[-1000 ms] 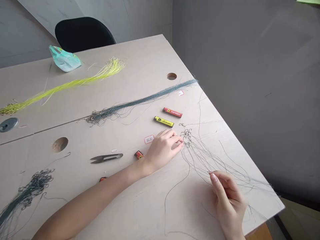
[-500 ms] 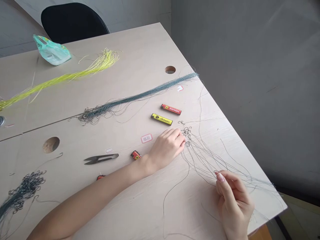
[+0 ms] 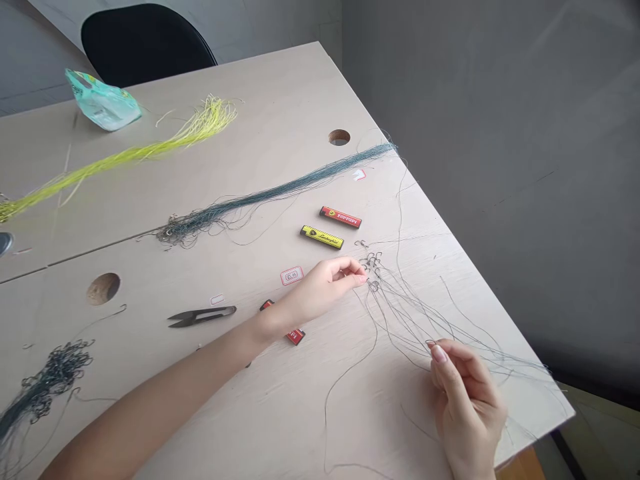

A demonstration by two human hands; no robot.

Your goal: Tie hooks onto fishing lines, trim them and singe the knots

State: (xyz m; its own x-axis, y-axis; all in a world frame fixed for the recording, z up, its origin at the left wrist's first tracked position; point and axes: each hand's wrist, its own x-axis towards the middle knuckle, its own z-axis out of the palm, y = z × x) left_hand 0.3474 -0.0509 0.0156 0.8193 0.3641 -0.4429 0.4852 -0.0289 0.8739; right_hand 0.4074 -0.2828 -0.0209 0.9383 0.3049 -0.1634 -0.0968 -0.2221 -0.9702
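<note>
Thumb and forefinger of my right hand [image 3: 467, 400] pinch a fishing hook, whose dark curve shows above the thumbnail. My left hand [image 3: 333, 281] is closed in a pinch beside a small pile of fishing hooks [image 3: 373, 261]; whatever lies between its fingertips is too small to make out. Thin dark fishing lines [image 3: 415, 310] fan out from the pile toward the table's right edge, passing behind my right hand. One loose line [image 3: 333, 383] curves down the table between my hands.
Beyond my left hand lie a yellow lighter [image 3: 323, 237] and a red lighter [image 3: 341, 217]. Another red lighter [image 3: 296, 335] is partly under my forearm. Thread snips [image 3: 200, 317], hook bundles [image 3: 60, 373], a blue-green line bundle [image 3: 300, 181], yellow strands [image 3: 125, 157] and a green bag [image 3: 107, 103] lie around.
My left hand has drawn back slightly from the hooks and turned, its thumb and forefinger now showing in a pinch. More of the red lighter under the forearm shows. My right hand stays put.
</note>
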